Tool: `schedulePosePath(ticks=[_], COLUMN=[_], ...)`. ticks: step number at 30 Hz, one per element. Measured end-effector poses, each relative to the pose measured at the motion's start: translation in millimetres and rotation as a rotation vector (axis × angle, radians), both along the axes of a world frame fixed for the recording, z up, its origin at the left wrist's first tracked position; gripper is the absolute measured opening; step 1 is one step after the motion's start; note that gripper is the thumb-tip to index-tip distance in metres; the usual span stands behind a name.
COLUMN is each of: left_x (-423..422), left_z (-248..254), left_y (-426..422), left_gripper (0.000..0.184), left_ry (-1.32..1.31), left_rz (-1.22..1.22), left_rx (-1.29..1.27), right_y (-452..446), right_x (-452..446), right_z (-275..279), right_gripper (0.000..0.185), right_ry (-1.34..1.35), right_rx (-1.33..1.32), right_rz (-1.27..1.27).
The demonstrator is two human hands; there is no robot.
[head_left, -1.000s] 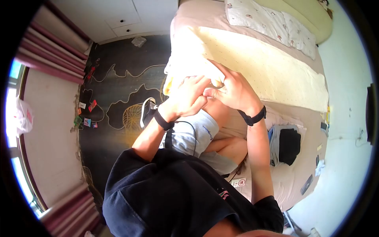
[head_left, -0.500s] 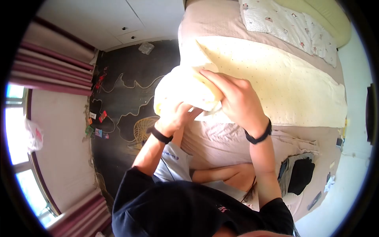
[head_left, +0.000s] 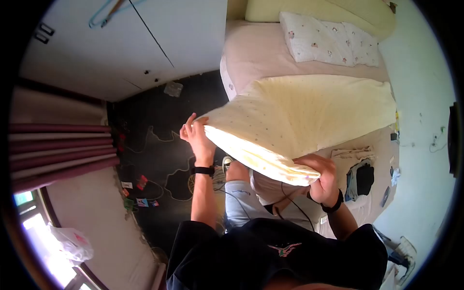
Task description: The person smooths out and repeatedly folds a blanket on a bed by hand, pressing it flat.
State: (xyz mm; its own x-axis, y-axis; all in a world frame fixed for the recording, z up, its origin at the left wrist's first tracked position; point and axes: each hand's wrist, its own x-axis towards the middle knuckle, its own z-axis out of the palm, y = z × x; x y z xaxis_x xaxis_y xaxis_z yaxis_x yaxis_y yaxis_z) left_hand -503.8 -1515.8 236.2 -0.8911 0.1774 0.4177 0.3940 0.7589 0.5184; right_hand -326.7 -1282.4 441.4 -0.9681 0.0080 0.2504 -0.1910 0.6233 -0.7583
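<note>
A pale yellow quilt (head_left: 328,104) with small dots stretches from the bed up toward me, its near end lifted off the mattress and folded in layers. My left hand (head_left: 199,137) pinches the quilt's left corner over the dark floor, some fingers raised. At the other end of the lifted edge, my right hand (head_left: 323,176) is closed around the quilt's right corner, fingers partly under the cloth. Sunlight falls brightly on the folded edge between both hands.
The bed (head_left: 246,53) has a pinkish-beige sheet and a patterned pillow (head_left: 328,41). Folded dark clothes (head_left: 362,179) lie at its right side. Loose cords (head_left: 169,137) run over the floor; a white cabinet (head_left: 179,29) and striped curtain (head_left: 63,145) stand left.
My hands have moved apart, the left going outward and the right lower and to the right. The bunched quilt end has spread into a long edge between them. My view has shifted too.
</note>
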Motion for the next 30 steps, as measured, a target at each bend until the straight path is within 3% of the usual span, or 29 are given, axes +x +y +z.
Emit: schedulePosePath(ticks=[3, 6, 9, 11, 12, 17, 21, 23, 24, 26, 27, 29, 30], left_x=[-46.0, -79.2, -101.0, -114.5, -125.6, -157.1, -175.6, -190.6, -184.4, -190.3, -187.9, -187.6, -193.8], left_z=[57.2, 120.3, 155.9, 172.0, 171.4, 229.5, 266.0, 275.4, 290.2, 288.1, 298.9, 300.9, 296.6], left_y=[-42.9, -68.2, -60.0, -45.7, -43.5, -17.4, 5.8, 15.8, 21.9, 37.6, 51.4, 65.6, 78.3], left_gripper=[0.028, 0.025, 0.029, 0.032, 0.031, 0.033, 0.033, 0.034, 0.026, 0.022, 0.019, 0.018, 0.018], left_ry=[0.069, 0.114, 0.104, 0.172, 0.034, -0.118, 0.061, 0.07, -0.105, -0.198, -0.306, -0.436, -0.516], left_rz=[-0.069, -0.183, -0.305, -0.369, -0.453, -0.634, -1.074, -1.274, -1.214, -1.345, -1.437, -1.435, -1.508], left_rx=[-0.088, -0.21, -0.158, -0.086, -0.012, -0.182, -0.14, -0.128, -0.181, -0.091, -0.003, -0.064, -0.026], right_y=[-15.8, -27.8, -36.7, -46.9, -50.7, -82.9, -117.4, -139.8, -158.4, -160.8, -159.7, -174.8, -175.6], right_x=[12.6, 25.9, 36.2, 35.9, 38.9, 64.0, 76.0, 77.8, 85.4, 89.8, 94.0, 96.7, 92.9], right_z=[36.0, 53.1, 75.9, 83.4, 83.4, 79.8, 60.1, 53.8, 48.1, 37.3, 33.6, 20.7, 26.2], right_gripper=[0.022, 0.025, 0.025, 0.027, 0.028, 0.027, 0.022, 0.022, 0.022, 0.026, 0.026, 0.03, 0.03], right_ry=[-0.095, -0.197, -0.233, -0.08, -0.07, -0.065, 0.084, 0.151, 0.142, 0.188, 0.21, 0.343, 0.385], right_rx=[-0.084, -0.396, -0.323, -0.307, -0.3, -0.297, -0.4, -0.323, -0.343, -0.667, -0.677, -0.908, -0.768], right_rz=[-0.173, -0.349, -0.425, -0.51, -0.522, -0.654, -0.898, -1.183, -1.221, -1.287, -1.317, -1.288, -1.301])
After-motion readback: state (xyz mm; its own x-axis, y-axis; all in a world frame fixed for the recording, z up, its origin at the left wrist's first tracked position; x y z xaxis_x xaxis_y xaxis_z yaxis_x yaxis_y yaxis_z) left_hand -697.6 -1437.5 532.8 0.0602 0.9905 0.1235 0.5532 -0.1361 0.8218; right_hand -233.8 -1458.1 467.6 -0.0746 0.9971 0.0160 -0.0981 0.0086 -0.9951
